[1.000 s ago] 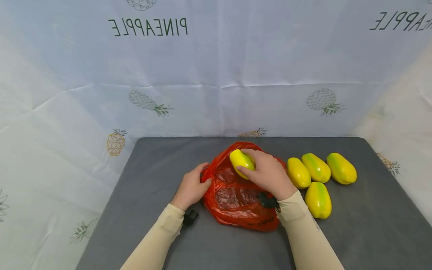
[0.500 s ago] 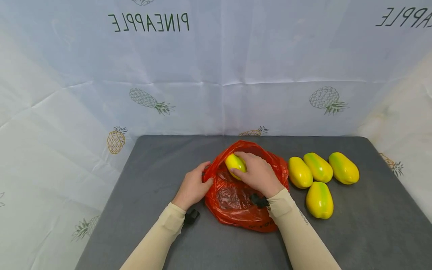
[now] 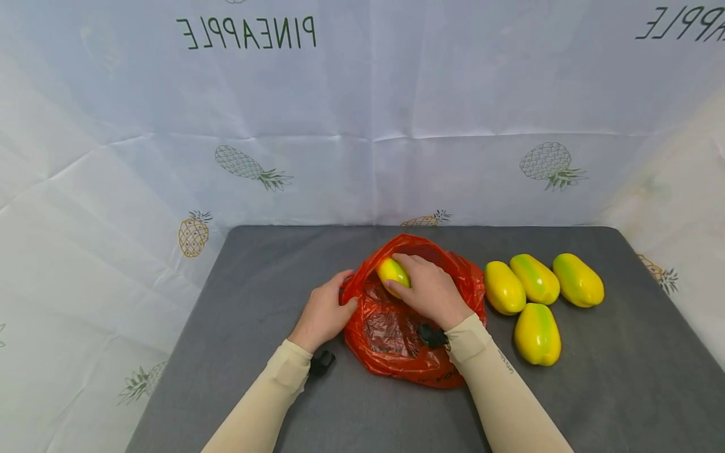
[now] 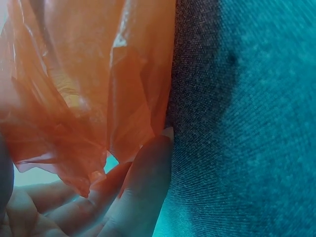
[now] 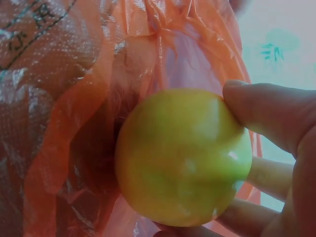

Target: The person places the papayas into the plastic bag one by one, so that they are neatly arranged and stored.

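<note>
A thin red plastic bag (image 3: pixel 391 327) lies spread on the table with its mouth held wide. At its left rim, my left hand (image 3: pixel 323 313) pinches the film between thumb and fingers; the left wrist view shows the fingers (image 4: pixel 145 173) at the gathered edge. My right hand (image 3: pixel 433 292) reaches into the mouth, gripping a yellow-green papaya (image 3: pixel 392 275) by its sides. Seen from the right wrist, the papaya's rounded end (image 5: pixel 182 158) faces the camera, thumb on one side and fingers on the other, with red film behind it.
Several more papayas (image 3: pixel 535 333) lie grouped on the grey tabletop (image 3: pixel 255 270), right of the bag; the leftmost one (image 3: pixel 504 288) is close against the bag's edge. A white pineapple-print cloth (image 3: pixel 370 113) hangs behind and along both sides of the table.
My right hand has carried the papaya left and lower into the bag's mouth, slowing over the last half second. The left hand keeps its hold on the rim.
</note>
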### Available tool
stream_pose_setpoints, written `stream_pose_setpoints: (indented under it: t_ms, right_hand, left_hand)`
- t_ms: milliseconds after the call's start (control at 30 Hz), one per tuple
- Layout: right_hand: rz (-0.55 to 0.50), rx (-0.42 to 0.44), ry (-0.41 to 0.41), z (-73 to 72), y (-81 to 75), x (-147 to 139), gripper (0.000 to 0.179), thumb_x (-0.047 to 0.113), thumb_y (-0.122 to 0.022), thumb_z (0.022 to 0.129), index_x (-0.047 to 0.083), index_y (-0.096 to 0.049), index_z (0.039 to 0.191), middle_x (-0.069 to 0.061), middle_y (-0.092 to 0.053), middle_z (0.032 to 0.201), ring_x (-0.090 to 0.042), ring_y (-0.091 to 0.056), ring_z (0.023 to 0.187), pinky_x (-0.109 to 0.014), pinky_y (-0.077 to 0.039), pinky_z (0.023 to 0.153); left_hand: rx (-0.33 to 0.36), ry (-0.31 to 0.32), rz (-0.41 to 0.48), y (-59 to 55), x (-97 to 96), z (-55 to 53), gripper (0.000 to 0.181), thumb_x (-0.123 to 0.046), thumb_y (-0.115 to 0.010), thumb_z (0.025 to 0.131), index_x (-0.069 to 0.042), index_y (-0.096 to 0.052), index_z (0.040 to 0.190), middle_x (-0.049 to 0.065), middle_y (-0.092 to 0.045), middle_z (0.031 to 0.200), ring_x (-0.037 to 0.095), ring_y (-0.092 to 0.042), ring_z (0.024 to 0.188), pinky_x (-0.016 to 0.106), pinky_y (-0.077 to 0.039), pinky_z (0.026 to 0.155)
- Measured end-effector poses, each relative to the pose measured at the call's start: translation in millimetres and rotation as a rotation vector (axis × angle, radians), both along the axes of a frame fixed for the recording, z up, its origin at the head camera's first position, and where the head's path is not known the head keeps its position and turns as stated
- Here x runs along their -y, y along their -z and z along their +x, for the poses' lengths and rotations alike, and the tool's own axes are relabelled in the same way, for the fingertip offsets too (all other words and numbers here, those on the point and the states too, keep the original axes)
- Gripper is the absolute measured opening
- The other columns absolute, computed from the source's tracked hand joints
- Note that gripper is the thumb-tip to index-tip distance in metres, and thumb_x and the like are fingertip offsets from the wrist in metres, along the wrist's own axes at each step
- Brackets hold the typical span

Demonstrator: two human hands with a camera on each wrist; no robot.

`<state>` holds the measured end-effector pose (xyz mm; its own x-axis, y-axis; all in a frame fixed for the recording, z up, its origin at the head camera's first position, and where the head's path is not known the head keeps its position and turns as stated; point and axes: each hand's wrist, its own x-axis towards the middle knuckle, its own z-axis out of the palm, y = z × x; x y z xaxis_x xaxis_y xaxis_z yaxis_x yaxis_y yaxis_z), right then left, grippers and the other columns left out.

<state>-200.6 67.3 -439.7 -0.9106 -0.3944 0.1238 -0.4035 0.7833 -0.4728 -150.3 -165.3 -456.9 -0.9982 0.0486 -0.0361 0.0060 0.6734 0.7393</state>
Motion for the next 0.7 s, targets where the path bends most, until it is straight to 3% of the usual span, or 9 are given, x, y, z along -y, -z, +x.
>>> stream_pose_setpoints:
  t_ms: [700]
  right_hand:
    - [-0.006, 0.057, 0.018, -3.2, 6.3, -0.2, 0.070, 0.047, -0.073, 0.101, 0.013, -0.052, 0.159, -0.013, -0.063, 0.153, -0.033, -0.070, 0.122, -0.053, -0.059, 0.103]
  left_hand:
    - [0.003, -0.006, -0.007, 2.4, -0.8, 0.0, 0.060, -0.023, -0.069, 0.103, -0.010, -0.053, 0.159, 0.013, -0.068, 0.147, 0.031, -0.072, 0.121, 0.051, -0.061, 0.104]
